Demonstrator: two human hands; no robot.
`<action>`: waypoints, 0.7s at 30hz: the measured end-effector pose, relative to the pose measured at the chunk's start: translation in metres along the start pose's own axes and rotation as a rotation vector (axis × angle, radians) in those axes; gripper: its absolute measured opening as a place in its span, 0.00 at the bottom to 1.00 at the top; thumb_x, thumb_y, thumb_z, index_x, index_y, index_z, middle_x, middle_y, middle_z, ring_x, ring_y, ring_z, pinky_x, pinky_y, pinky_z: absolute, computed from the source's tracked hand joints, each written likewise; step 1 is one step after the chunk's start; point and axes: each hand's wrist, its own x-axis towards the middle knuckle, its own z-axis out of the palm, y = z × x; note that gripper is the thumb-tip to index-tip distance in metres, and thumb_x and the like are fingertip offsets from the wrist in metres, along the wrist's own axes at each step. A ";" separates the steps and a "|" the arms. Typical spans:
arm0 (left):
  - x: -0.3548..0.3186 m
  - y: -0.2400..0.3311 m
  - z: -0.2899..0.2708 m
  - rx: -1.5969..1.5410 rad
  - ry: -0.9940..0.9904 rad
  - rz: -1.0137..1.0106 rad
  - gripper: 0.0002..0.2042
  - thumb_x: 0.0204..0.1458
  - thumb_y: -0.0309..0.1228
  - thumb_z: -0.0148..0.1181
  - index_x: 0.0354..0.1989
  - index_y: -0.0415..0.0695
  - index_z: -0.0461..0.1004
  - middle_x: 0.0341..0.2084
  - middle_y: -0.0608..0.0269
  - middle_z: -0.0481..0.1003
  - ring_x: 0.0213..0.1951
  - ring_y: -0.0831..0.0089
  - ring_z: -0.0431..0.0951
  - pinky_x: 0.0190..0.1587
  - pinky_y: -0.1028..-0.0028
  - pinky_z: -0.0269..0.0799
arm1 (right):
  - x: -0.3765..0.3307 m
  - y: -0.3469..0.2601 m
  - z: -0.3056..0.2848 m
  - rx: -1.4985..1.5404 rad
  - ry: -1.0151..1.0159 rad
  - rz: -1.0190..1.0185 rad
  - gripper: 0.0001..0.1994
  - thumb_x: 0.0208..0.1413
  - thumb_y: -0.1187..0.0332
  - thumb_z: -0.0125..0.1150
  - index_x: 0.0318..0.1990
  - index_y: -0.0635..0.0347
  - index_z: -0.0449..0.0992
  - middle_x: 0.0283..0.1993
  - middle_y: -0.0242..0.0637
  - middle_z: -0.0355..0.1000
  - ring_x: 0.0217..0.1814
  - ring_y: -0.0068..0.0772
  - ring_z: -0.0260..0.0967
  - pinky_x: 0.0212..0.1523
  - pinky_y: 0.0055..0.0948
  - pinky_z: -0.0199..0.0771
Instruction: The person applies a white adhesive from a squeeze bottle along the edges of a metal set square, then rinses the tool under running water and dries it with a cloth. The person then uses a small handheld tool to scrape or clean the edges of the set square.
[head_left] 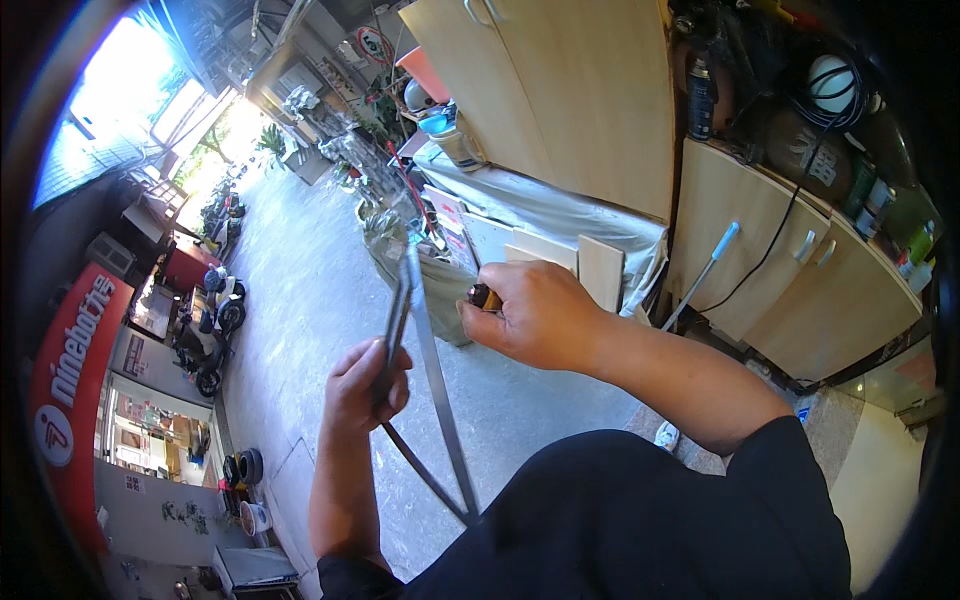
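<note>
My left hand (360, 388) is closed around a long, thin dark strip (438, 385). The strip rises above my fist, bends over at a narrow top, and runs down again to near my shirt; its material is unclear. To the right and a little higher, my right hand (545, 312) grips a tool with a black and yellow-orange handle (486, 297). A thin dark shaft seems to extend upward from it, though the tool's kind is mostly hidden by my fingers. The two hands are apart, held in front of my body above the floor.
Ahead lies a grey concrete floor (290, 260). Boards (600, 270) lean against a covered ledge below a wooden cabinet (570, 90). Cluttered shelves and a low cabinet (760, 260) are at right. Parked scooters (205, 330) and a red sign (80, 370) line the left.
</note>
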 end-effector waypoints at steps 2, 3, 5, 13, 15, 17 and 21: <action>0.008 -0.010 -0.001 -0.101 -0.062 -0.048 0.20 0.71 0.42 0.45 0.43 0.34 0.73 0.14 0.63 0.70 0.08 0.80 0.60 0.12 0.78 0.56 | 0.009 -0.005 0.002 -0.027 -0.032 0.012 0.20 0.58 0.52 0.59 0.32 0.65 0.78 0.30 0.56 0.76 0.35 0.60 0.77 0.39 0.53 0.75; 0.013 -0.015 -0.001 -0.207 -0.091 -0.037 0.20 0.71 0.42 0.44 0.45 0.33 0.72 0.16 0.64 0.70 0.09 0.81 0.60 0.12 0.79 0.56 | 0.015 -0.006 0.001 -0.048 -0.061 0.029 0.21 0.58 0.51 0.59 0.34 0.64 0.79 0.31 0.54 0.78 0.37 0.58 0.78 0.41 0.52 0.76; 0.019 -0.025 -0.001 -0.434 -0.134 -0.028 0.20 0.71 0.42 0.44 0.48 0.33 0.71 0.18 0.66 0.69 0.09 0.82 0.60 0.11 0.79 0.57 | 0.025 -0.007 0.000 -0.072 -0.109 0.081 0.21 0.58 0.50 0.58 0.38 0.63 0.81 0.35 0.52 0.80 0.41 0.56 0.79 0.45 0.51 0.78; 0.015 -0.029 0.009 -0.549 -0.155 -0.118 0.19 0.71 0.41 0.44 0.49 0.33 0.70 0.18 0.66 0.67 0.10 0.83 0.61 0.11 0.80 0.56 | 0.042 -0.010 0.002 -0.139 -0.175 0.090 0.21 0.58 0.50 0.58 0.37 0.62 0.82 0.39 0.53 0.81 0.45 0.54 0.80 0.48 0.50 0.79; 0.015 -0.026 0.011 -0.469 -0.182 -0.116 0.20 0.71 0.40 0.44 0.49 0.32 0.70 0.17 0.66 0.68 0.10 0.83 0.61 0.11 0.80 0.56 | 0.043 -0.010 0.001 -0.149 -0.179 0.095 0.21 0.58 0.50 0.58 0.37 0.62 0.83 0.39 0.53 0.81 0.45 0.54 0.80 0.49 0.50 0.79; 0.015 -0.024 0.012 -0.425 -0.241 -0.102 0.20 0.71 0.40 0.45 0.50 0.30 0.69 0.18 0.63 0.69 0.10 0.82 0.61 0.12 0.80 0.58 | 0.044 -0.010 0.000 -0.166 -0.190 0.104 0.22 0.58 0.50 0.58 0.37 0.63 0.83 0.40 0.54 0.81 0.45 0.54 0.80 0.49 0.49 0.79; 0.011 -0.020 0.014 -0.315 -0.114 -0.103 0.20 0.71 0.39 0.44 0.49 0.29 0.70 0.17 0.63 0.70 0.09 0.81 0.62 0.10 0.80 0.59 | 0.043 -0.011 -0.003 -0.178 -0.191 0.128 0.22 0.59 0.50 0.58 0.38 0.64 0.83 0.39 0.55 0.81 0.45 0.54 0.81 0.49 0.49 0.80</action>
